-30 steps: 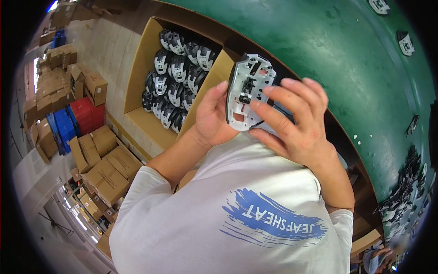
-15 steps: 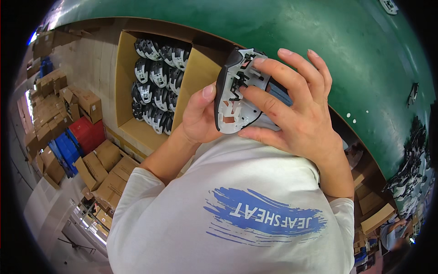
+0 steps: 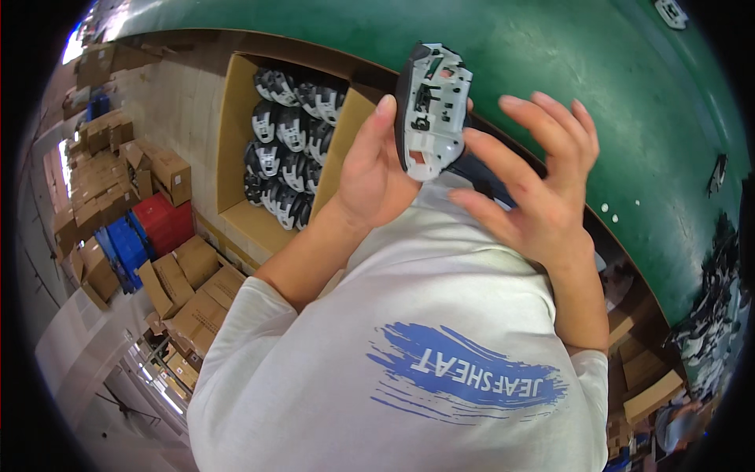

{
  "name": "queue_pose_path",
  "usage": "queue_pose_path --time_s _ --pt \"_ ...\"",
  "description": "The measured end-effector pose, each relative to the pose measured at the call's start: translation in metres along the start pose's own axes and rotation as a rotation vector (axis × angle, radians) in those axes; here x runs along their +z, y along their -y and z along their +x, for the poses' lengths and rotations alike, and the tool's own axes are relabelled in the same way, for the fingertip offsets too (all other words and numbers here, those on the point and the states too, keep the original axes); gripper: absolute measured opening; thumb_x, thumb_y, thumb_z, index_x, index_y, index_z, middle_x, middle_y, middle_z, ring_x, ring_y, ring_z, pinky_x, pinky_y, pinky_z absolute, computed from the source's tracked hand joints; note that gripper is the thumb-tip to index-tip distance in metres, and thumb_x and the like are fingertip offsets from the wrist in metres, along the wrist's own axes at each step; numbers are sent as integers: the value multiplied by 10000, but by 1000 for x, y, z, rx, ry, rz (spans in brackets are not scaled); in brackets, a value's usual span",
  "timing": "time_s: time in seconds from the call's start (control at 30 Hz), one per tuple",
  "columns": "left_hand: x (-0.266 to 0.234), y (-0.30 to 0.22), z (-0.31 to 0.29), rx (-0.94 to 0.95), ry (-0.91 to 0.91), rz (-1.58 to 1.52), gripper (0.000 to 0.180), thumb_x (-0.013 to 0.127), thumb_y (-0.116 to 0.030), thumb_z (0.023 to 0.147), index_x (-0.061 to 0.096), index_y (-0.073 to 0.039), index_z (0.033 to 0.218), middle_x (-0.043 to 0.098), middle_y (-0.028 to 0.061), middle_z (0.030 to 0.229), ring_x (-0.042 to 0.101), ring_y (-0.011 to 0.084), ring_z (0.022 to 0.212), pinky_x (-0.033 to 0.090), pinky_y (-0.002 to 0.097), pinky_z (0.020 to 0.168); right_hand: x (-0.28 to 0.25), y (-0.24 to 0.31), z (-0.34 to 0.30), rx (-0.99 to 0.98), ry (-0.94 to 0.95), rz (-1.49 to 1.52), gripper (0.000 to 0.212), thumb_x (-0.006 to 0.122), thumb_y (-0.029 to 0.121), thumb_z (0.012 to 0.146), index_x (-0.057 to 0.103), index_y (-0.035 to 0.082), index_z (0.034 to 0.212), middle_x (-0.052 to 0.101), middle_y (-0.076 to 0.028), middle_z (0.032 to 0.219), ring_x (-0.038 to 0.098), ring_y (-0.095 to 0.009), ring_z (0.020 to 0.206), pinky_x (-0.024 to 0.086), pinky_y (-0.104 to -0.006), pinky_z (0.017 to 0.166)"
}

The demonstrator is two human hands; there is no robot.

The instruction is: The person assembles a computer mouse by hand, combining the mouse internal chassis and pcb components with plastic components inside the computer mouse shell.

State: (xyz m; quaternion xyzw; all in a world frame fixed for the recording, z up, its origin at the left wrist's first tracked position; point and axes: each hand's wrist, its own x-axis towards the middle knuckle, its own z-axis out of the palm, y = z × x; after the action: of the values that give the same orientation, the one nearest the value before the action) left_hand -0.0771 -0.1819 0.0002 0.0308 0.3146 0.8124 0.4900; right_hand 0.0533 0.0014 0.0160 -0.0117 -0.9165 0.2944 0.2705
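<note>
My left hand grips a grey plastic shell part with black pieces and ribs inside, holding it upright by its left edge over the rim of the green table. To the right of the part is my right hand, fingers spread; its forefinger lies close against the part's right side and nothing is in its palm. An open cardboard box at the left holds several rows of similar grey and black shell parts.
Several brown cartons are piled on the floor at the left, with blue crates and a red crate. More dark parts lie heaped at the table's right end. My white shirt fills the lower middle.
My right hand has come off the shell part and spread its fingers. The left hand has turned the part more upright and keeps hold of it.
</note>
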Motion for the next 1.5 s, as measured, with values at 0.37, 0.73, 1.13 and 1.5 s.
queue_pose_path --time_s 0.37,0.73,1.13,1.5 --pt "-138 -158 -56 425 -657 676 582 607 -367 1081 513 -60 1566 642 100 1440 622 220 1280 470 403 1097 -42 -32 -35 321 75 132 303 784 93 934 756 45 1232 675 -172 1354 607 -378 1305 437 -494 1162" --pt "-283 -105 -136 177 -1051 1193 735 817 -318 965 503 -23 1561 631 178 1439 617 221 1288 481 326 1081 -27 -25 -21 281 234 -161 271 753 127 975 757 56 1237 690 -110 1345 599 -339 1304 404 -474 1186" --pt "-275 -50 -226 11 -894 1737 749 821 -341 903 539 -56 1536 620 246 1446 577 412 1356 439 463 1159 -35 -32 -26 201 232 -94 252 740 102 970 753 47 1216 717 -118 1297 627 -332 1266 399 -502 1193" --pt "-263 -52 -166 -356 -892 1944 803 823 -418 888 521 -52 1535 564 249 1467 609 448 1289 509 493 1079 -42 -45 -26 175 108 110 260 786 66 898 757 50 1156 763 -114 1164 713 -318 1104 446 -556 1159"
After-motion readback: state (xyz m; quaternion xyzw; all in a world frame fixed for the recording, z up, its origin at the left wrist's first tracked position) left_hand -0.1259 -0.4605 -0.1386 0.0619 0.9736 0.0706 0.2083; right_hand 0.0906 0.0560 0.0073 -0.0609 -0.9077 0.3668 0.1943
